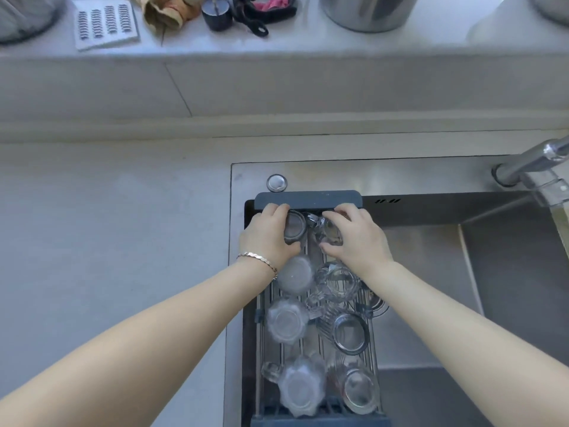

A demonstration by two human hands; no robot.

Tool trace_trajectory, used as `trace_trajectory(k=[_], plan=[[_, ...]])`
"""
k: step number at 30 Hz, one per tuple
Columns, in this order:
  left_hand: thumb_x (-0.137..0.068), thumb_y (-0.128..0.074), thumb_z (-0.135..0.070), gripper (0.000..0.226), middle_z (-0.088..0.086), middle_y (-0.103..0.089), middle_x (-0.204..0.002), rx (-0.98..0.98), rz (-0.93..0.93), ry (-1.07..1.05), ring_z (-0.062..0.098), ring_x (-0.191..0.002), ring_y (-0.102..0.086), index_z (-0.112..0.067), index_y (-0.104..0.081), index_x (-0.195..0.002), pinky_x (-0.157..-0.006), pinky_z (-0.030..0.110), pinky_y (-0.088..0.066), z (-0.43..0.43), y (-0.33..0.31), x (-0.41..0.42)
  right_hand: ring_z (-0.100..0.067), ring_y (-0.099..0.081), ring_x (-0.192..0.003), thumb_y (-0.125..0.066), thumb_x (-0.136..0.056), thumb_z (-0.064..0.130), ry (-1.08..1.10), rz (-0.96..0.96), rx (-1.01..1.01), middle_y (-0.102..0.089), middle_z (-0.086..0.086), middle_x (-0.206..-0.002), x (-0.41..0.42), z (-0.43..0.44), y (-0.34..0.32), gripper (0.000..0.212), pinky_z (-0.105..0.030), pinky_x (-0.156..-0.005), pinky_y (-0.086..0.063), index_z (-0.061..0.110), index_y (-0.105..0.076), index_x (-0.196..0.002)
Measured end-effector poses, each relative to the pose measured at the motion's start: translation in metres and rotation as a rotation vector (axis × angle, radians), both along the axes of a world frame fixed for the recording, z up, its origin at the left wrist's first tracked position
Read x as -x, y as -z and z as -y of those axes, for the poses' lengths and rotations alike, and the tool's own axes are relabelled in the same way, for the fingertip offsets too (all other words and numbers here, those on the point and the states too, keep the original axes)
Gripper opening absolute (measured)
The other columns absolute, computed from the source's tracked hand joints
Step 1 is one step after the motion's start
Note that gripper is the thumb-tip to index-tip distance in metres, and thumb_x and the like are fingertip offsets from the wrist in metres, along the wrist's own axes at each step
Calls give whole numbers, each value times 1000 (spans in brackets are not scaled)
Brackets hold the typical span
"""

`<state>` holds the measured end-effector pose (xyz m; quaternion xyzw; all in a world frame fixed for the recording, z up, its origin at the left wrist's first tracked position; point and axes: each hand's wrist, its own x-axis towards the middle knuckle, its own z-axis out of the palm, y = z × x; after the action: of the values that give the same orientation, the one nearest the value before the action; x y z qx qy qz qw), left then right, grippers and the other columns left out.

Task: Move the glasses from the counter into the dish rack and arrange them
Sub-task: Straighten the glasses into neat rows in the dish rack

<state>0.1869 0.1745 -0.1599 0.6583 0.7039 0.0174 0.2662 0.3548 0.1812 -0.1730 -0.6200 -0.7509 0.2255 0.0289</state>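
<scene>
A dark grey dish rack (308, 199) lies across the left part of the steel sink. Several clear glasses stand upside down in it in two columns. At the rack's far end my left hand (266, 237) grips an upturned glass (294, 225) in the left column. Beside it my right hand (357, 235) holds a second glass (328, 229), which lies tilted in the right column. Closer to me are a frosted-looking glass (294, 274), a ribbed glass (337, 280), and further glasses such as one with a dark rim (349, 332).
The grey counter (107, 226) stretches to the left of the sink. A sink basin (462, 288) opens right of the rack, with a chrome tap (535, 167) at the far right. A raised ledge (277, 41) behind carries pots, a cloth and small items.
</scene>
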Motion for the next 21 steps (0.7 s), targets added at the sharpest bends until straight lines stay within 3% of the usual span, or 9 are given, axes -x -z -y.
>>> trace_trajectory(k=[5, 8, 10, 12, 13, 16, 18, 21], plan=[[-78, -67, -37, 68, 2, -45, -136, -7, 2, -24, 25, -119, -49, -19, -36, -136, -84, 41, -53, 4, 1, -2, -29, -45, -121, -73, -76, 32, 113, -65, -19, -45, -14, -132, -1, 11, -3, 61, -41, -92, -45, 11, -50, -128], [-78, -68, -38, 75, 5, -42, -139, -53, -30, 12, 26, -119, -48, -18, -32, -140, -91, 39, -49, 8, -4, 1, -28, -49, -112, -71, -78, 30, 149, -133, -105, -54, -12, -118, -4, 24, -14, 50, -38, -93, -43, 10, -56, -121], [-75, -73, -29, 65, 12, -49, -129, -188, 51, 6, 30, -111, -53, -11, -45, -130, -89, 39, -50, 17, -8, 7, -23, -47, -117, -67, -80, 28, 84, -128, 39, -54, -7, -121, -10, 36, -22, 48, -36, -97, -40, 14, -53, -123], [-69, -75, -14, 45, 17, -60, -110, -288, 130, 130, 34, -96, -60, -3, -59, -110, -81, 43, -54, 31, -9, 13, -21, -37, -128, -65, -78, 28, -67, -46, 293, -44, -3, -135, -15, 47, -24, 59, -35, -106, -35, 18, -43, -133], [-70, -73, -11, 40, 16, -61, -109, -259, 119, 238, 34, -96, -60, -3, -60, -107, -81, 45, -54, 39, -7, 16, -21, -33, -131, -66, -77, 29, -128, 4, 361, -39, -2, -141, -16, 51, -23, 66, -36, -109, -33, 20, -38, -137], [-80, -62, -25, 55, 4, -44, -142, -9, 22, 465, 25, -128, -44, -13, -45, -131, -105, 40, -39, 61, 2, 18, -22, -34, -132, -68, -77, 32, -124, 46, 362, -34, 0, -145, -13, 58, -19, 74, -37, -107, -36, 26, -31, -140], [-82, -60, -32, 64, -2, -34, -149, 53, -5, 401, 20, -136, -34, -19, -34, -139, -110, 37, -33, 64, 5, 16, -22, -37, -130, -71, -74, 32, -73, 23, 364, -36, 0, -143, -9, 58, -17, 76, -36, -102, -40, 30, -32, -139], [-79, -65, -38, 73, -1, -37, -146, 102, -11, 275, 19, -137, -32, -19, -30, -140, -109, 39, -34, 58, 4, 9, -22, -45, -124, -73, -70, 30, -24, 11, 347, -44, -1, -137, -6, 57, -16, 73, -32, -95, -41, 30, -39, -135]])
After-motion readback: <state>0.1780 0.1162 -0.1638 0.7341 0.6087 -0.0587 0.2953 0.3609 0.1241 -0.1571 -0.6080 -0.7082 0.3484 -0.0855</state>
